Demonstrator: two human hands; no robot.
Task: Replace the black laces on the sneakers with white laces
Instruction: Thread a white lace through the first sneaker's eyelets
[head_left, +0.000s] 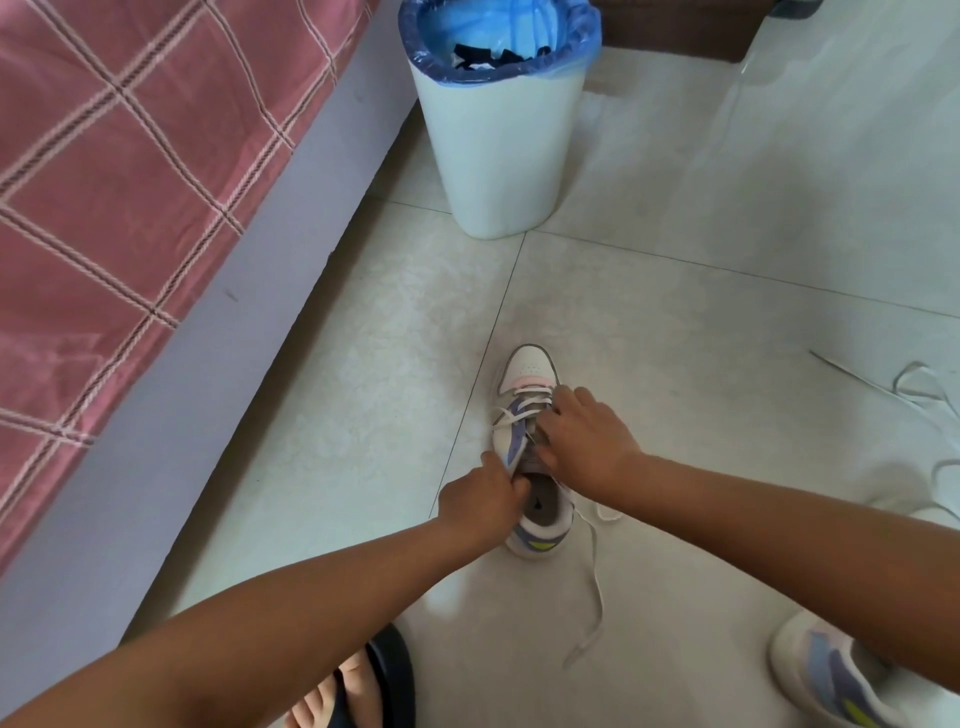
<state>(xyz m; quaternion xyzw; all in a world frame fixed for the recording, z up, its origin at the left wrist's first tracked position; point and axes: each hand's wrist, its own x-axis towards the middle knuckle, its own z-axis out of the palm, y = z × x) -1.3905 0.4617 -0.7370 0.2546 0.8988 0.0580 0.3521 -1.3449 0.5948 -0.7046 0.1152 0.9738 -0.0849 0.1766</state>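
A white, purple and pink sneaker stands on the floor tiles, toe pointing away from me. A white lace crosses its lower eyelets, and a loose end trails on the floor to the right of the heel. My left hand pinches the sneaker's left collar edge near the opening. My right hand lies over the tongue and upper eyelets, fingers curled on the lace. A second sneaker sits at the bottom right, partly hidden by my right forearm. Another white lace lies on the floor at the far right.
A white bin with a blue liner stands beyond the sneaker, dark items inside. A bed with a pink checked cover runs along the left. My foot in a dark slipper is at the bottom edge.
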